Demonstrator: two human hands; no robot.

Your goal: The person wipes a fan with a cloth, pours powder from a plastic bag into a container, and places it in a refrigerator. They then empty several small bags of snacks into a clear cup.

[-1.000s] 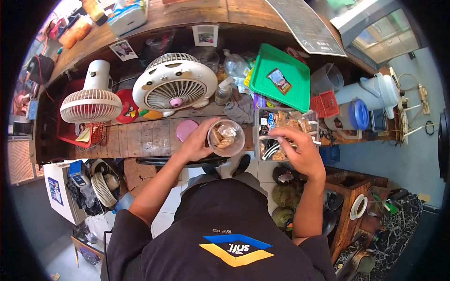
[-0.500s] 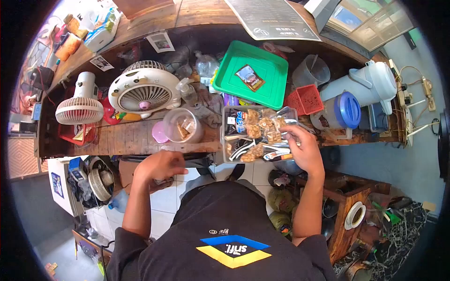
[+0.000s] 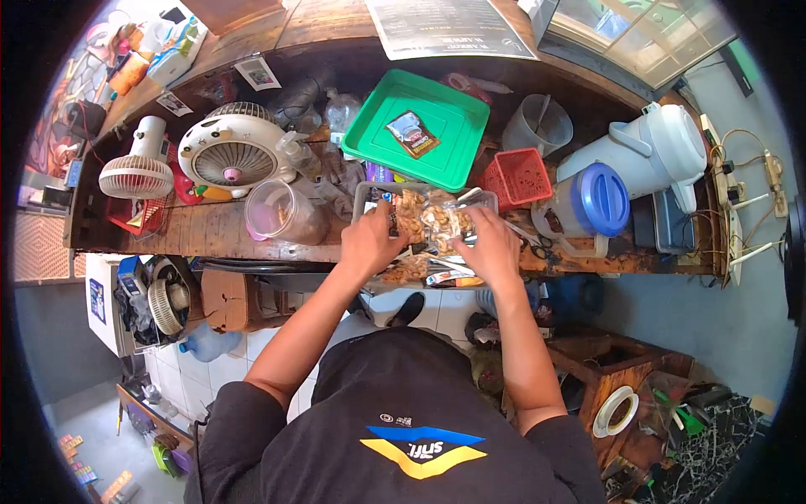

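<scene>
Several clear packets of brown snack pieces (image 3: 411,220) lie in a clear rectangular container (image 3: 360,200) at the front of the wooden counter. My left hand (image 3: 369,245) reaches into its left side, fingers curled around packets. On the right side, my right hand (image 3: 490,249) has thumb and fingers closed on a shiny snack packet (image 3: 441,223). Under and beside the packets, slim sachets (image 3: 453,275) show in part. To the left stands an uncovered clear plastic jar (image 3: 285,214), whose contents are hard to make out.
Behind the container a green tray (image 3: 453,134) holds a brown sachet (image 3: 412,134). A red basket (image 3: 518,176), a blue-lidded pitcher (image 3: 588,206) and a large thermos (image 3: 642,151) stand right. Two fans (image 3: 233,155) are left. Scissors (image 3: 540,245) lie near the counter's front edge.
My left hand has moved right, from in front of the jar into the container. My right hand has come further in over the packets. The view has turned, shifting the counter items leftward.
</scene>
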